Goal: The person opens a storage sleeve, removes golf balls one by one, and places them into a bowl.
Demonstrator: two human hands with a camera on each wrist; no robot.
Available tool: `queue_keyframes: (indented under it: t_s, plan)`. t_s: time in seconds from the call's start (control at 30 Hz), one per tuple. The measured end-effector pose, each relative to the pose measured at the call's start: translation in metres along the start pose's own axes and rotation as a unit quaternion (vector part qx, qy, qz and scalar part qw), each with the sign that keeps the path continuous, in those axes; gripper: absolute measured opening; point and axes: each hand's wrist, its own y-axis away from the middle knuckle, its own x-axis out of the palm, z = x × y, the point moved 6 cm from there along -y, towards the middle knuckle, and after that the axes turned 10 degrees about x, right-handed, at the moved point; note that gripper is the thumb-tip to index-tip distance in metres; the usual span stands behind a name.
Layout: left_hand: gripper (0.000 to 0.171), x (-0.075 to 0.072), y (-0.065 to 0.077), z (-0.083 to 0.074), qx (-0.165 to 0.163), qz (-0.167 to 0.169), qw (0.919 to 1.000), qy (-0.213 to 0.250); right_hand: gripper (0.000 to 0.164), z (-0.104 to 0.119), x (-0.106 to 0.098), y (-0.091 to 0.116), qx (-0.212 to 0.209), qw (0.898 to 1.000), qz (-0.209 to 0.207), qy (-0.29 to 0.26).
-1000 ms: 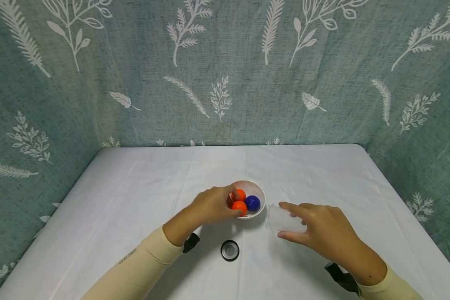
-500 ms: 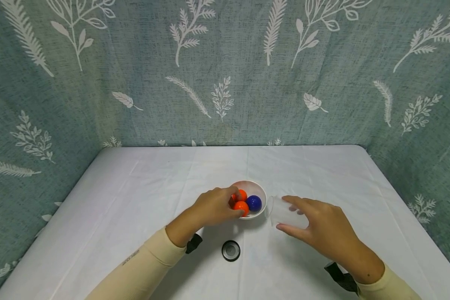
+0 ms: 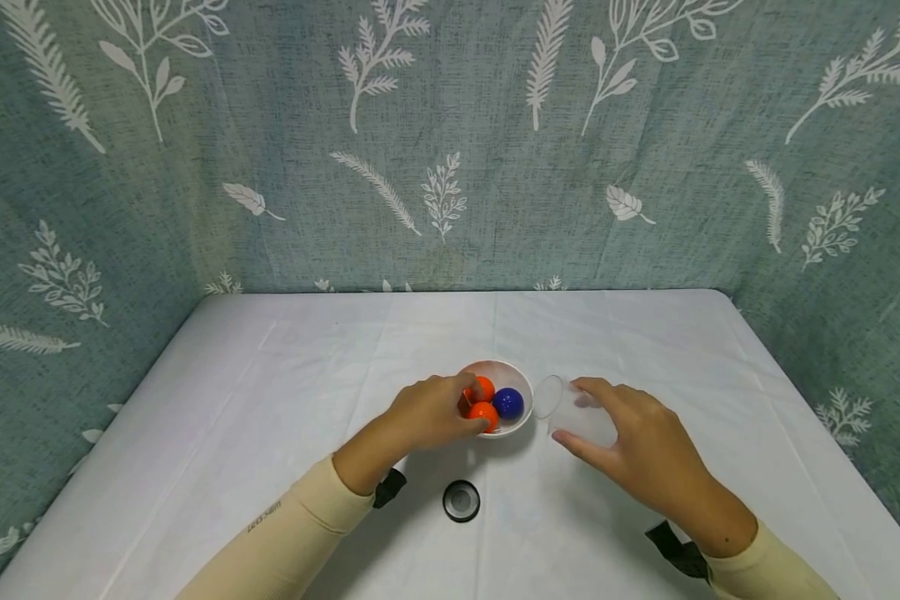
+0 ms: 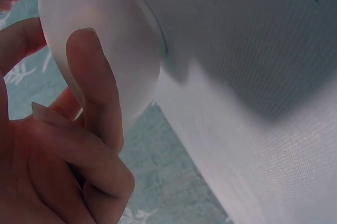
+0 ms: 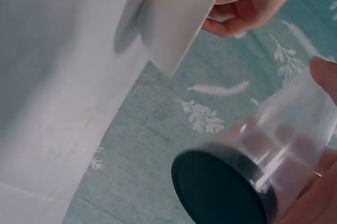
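Observation:
A white bowl (image 3: 497, 372) sits mid-table with two orange balls (image 3: 483, 416) and a dark blue ball (image 3: 507, 404) in it. My left hand (image 3: 431, 411) grips its left rim; in the left wrist view one finger lies along the outside wall of the bowl (image 4: 131, 50). Just right of the bowl, my right hand (image 3: 641, 442) holds a clear plastic jar (image 3: 583, 422) on its side, thumb and fingers around it. Its round mouth faces the bowl and shows tilted upward. At the other end is a dark base (image 5: 221, 192), seen in the right wrist view.
A black-rimmed round lid (image 3: 461, 501) lies on the white table cloth (image 3: 307, 358) in front of the bowl. Green leaf-patterned curtains (image 3: 450, 150) hang behind and at both sides of the table.
My right hand has moved slightly away from me and tipped the jar, so its mouth has swung up and its round opening now shows. The left hand and bowl stay put.

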Motion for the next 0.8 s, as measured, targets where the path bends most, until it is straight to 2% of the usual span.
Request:
queue_keyframes:
  t_s: [0.1,0.2,0.43,0.6,0.8]
  plan:
    - [0.033,0.0,0.001,-0.001,0.002,-0.004,1.0,0.002,0.057,-0.004,0.003,-0.001,0.035,0.999,0.019,-0.023]
    - [0.03,0.0,0.003,-0.002,0.007,-0.011,0.9998,0.012,0.05,-0.01,0.007,-0.003,0.071,0.994,0.049,-0.071]
    - [0.028,-0.003,0.012,-0.001,0.011,-0.038,0.999,0.022,0.048,-0.027,0.026,-0.006,0.132,0.966,0.124,-0.184]
    - [0.026,-0.004,0.016,0.0,0.012,-0.053,0.9981,0.03,0.051,-0.04,0.037,-0.007,0.178,0.948,0.158,-0.21]
    - [0.023,-0.004,0.019,0.002,0.013,-0.062,0.9976,0.03,0.051,-0.048,0.046,-0.006,0.209,0.937,0.185,-0.21]
